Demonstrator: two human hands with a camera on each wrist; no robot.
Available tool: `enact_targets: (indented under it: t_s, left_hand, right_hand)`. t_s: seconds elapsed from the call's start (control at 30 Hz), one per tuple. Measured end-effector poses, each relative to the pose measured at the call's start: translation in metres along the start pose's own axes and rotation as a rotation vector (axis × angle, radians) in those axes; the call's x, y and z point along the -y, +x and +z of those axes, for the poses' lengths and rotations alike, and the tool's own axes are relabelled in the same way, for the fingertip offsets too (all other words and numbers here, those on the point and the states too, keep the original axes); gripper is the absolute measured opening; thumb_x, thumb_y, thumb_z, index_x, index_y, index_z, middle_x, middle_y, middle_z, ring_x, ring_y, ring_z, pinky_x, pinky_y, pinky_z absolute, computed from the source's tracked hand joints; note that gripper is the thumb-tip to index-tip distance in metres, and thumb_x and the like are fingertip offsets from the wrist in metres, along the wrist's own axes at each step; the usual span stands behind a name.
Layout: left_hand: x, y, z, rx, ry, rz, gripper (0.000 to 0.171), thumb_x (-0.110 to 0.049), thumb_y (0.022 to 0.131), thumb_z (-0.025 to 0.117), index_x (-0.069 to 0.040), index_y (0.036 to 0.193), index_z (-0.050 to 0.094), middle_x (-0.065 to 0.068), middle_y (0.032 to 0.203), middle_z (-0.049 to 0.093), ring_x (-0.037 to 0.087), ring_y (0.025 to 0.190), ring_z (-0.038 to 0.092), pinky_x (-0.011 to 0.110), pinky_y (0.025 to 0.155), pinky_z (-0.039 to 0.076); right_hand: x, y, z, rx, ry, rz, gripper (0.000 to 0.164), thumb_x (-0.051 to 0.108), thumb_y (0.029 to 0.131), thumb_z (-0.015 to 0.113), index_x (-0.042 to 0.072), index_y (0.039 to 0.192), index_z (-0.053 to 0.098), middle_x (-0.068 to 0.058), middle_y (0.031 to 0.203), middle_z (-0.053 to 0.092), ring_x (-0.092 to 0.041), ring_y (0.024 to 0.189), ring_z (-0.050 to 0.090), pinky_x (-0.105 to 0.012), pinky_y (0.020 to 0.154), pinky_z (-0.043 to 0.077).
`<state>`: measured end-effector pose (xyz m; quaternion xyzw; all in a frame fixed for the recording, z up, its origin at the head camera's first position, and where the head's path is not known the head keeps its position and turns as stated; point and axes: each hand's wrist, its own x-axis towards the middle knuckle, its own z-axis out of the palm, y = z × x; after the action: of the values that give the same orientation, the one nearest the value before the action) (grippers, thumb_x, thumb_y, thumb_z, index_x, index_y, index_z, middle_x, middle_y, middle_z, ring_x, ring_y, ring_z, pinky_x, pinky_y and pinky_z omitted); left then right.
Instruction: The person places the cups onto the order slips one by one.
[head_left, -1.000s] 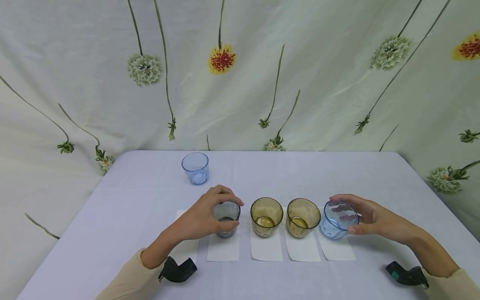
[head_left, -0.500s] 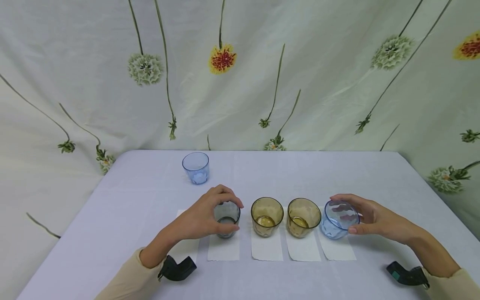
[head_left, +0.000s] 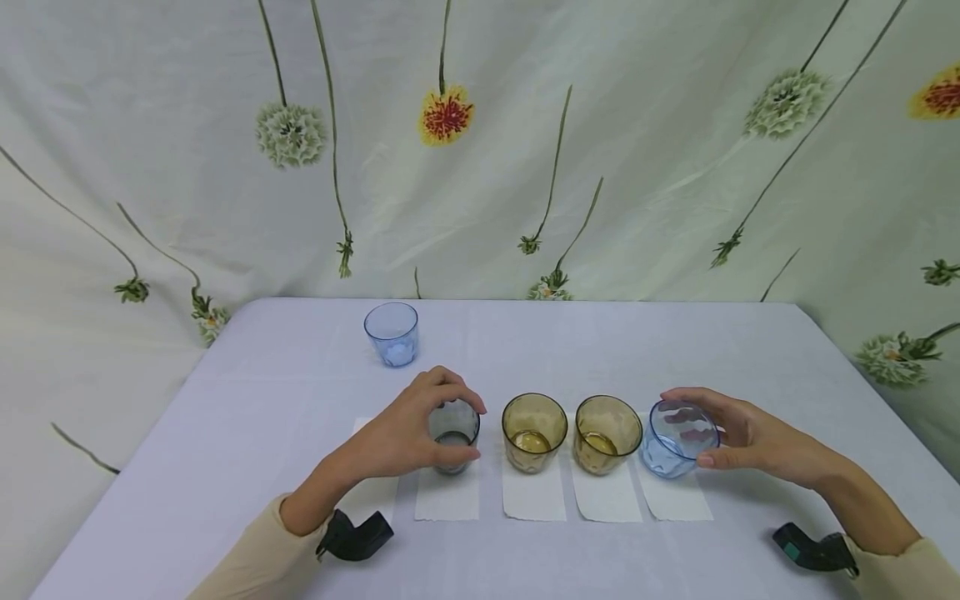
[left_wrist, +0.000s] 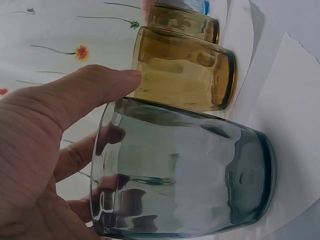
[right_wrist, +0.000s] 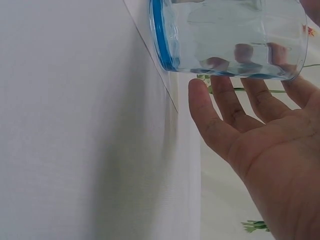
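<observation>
My left hand holds a smoky grey glass near its rim, thumb on the near side and fingers round the far side. In the left wrist view the grey glass looks empty and its base is close to white paper. On the right, my right hand grips a light blue glass by its outer side. The right wrist view shows several fingers behind the blue glass; the thumb is mostly cut off. Between the hands stand two amber glasses, one left and one right.
Another blue glass stands alone at the back left. Several white paper strips lie in a row under the glasses; the leftmost strip lies beneath the left wrist. A flowered cloth hangs behind the white table.
</observation>
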<state>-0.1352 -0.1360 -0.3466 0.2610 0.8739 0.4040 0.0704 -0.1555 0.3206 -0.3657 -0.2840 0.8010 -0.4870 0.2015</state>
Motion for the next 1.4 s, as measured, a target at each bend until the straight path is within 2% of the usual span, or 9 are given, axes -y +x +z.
enact_targets:
  t_s: [0.3,0.53,0.77,0.9,1.1,1.2,1.4]
  left_hand:
    - [0.001,0.001,0.000,0.006,0.016,-0.012,0.039,-0.031,0.078,0.086,-0.032,0.113,0.068,-0.004,0.123,0.049,0.021,0.122,0.042,0.048,0.101,0.041]
    - [-0.001,0.001,-0.006,-0.006,0.031,0.022,0.041,-0.034,0.078,0.086,-0.036,0.115,0.067,-0.006,0.124,0.049,0.019,0.123,0.042,0.048,0.099,0.042]
    - [-0.001,0.002,-0.016,-0.123,0.035,0.029,0.043,-0.027,0.081,0.084,-0.032,0.119,0.066,-0.004,0.126,0.049,0.020,0.124,0.041,0.053,0.103,0.041]
    - [0.001,0.005,-0.024,-0.215,0.011,0.001,0.048,-0.026,0.083,0.083,-0.027,0.127,0.064,0.000,0.129,0.049,0.022,0.126,0.043,0.053,0.108,0.038]
    - [0.007,0.008,-0.038,-0.339,-0.050,-0.045,0.047,-0.027,0.086,0.080,-0.023,0.129,0.062,0.003,0.135,0.046,0.023,0.130,0.041,0.050,0.109,0.035]
    - [0.013,0.009,-0.044,-0.368,-0.064,-0.054,0.047,-0.027,0.086,0.079,-0.022,0.130,0.062,0.002,0.137,0.047,0.024,0.133,0.040,0.051,0.109,0.034]
    - [0.025,0.011,-0.056,-0.376,-0.045,-0.094,0.049,-0.030,0.086,0.079,-0.021,0.131,0.062,0.005,0.141,0.044,0.028,0.137,0.036,0.058,0.109,0.034]
  right_hand:
    - [0.000,-0.001,0.001,-0.008,-0.011,-0.004,0.068,0.001,0.092,0.066,0.009,0.152,0.036,0.011,0.146,0.048,0.007,0.131,0.043,-0.015,0.098,0.043]
    - [0.000,-0.001,0.001,-0.009,-0.016,-0.008,0.068,0.000,0.092,0.066,0.008,0.152,0.036,0.011,0.146,0.048,0.007,0.131,0.043,-0.015,0.098,0.043]
    - [0.000,-0.002,0.000,0.004,0.005,-0.025,0.068,-0.002,0.092,0.065,0.008,0.153,0.035,0.010,0.147,0.047,0.005,0.132,0.042,-0.015,0.099,0.043]
    - [0.000,-0.001,0.000,0.008,0.012,-0.037,0.069,-0.002,0.092,0.065,0.007,0.153,0.035,0.009,0.147,0.047,0.004,0.133,0.043,-0.015,0.100,0.043]
    - [0.001,-0.001,0.000,0.002,0.003,-0.024,0.069,-0.001,0.092,0.065,0.008,0.153,0.036,0.010,0.147,0.047,0.005,0.132,0.043,-0.015,0.099,0.043]
    - [0.001,-0.001,0.000,0.002,0.002,-0.027,0.068,-0.001,0.092,0.065,0.008,0.153,0.036,0.009,0.147,0.047,0.004,0.132,0.043,-0.015,0.099,0.043]
    - [0.002,0.000,0.000,0.006,0.003,-0.033,0.068,-0.002,0.092,0.065,0.007,0.153,0.035,0.010,0.147,0.047,0.005,0.133,0.042,-0.014,0.100,0.042]
